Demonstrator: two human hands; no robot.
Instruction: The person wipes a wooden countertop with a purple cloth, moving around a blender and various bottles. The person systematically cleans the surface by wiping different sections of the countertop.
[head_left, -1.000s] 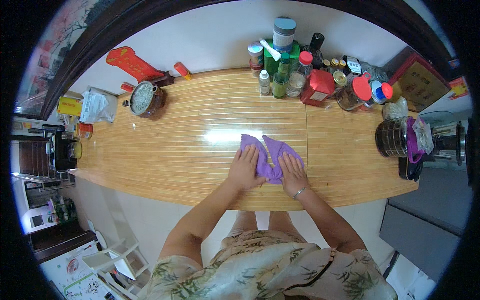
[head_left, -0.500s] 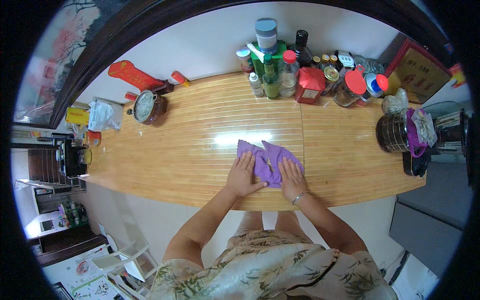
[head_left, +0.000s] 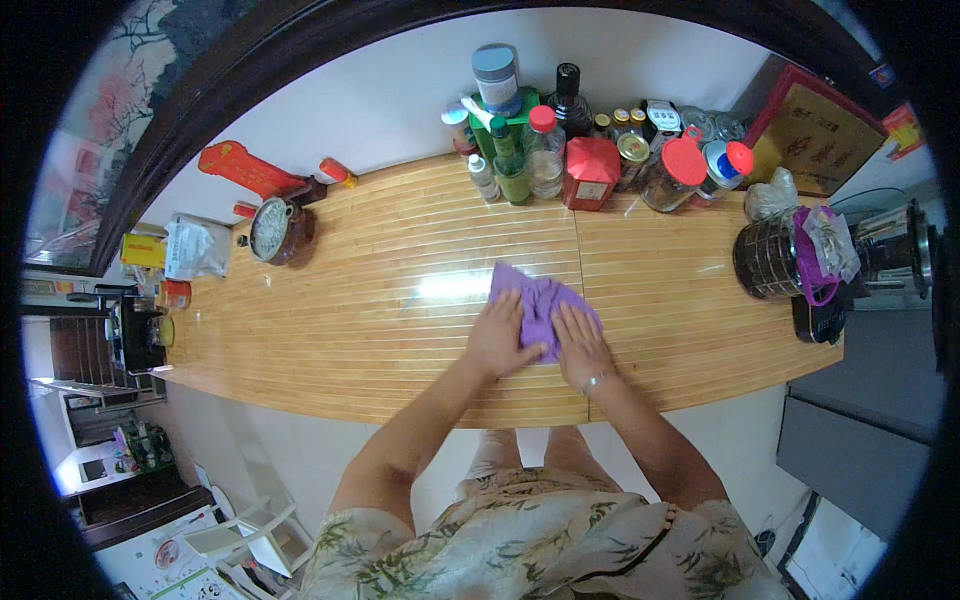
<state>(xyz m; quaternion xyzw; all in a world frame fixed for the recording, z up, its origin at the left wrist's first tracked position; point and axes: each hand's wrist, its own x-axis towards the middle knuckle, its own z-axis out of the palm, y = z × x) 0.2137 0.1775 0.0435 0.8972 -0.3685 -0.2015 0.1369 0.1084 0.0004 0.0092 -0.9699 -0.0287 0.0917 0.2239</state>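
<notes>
Both hands lie flat and open on a purple cloth [head_left: 538, 303] near the front edge of the wooden counter [head_left: 380, 300], the left hand [head_left: 497, 338] and right hand [head_left: 580, 345] pressing side by side. Pushed too far back, the cloth could knock the bottles [head_left: 520, 150] and the red-lidded jar [head_left: 672, 175], contents unclear, by the wall.
</notes>
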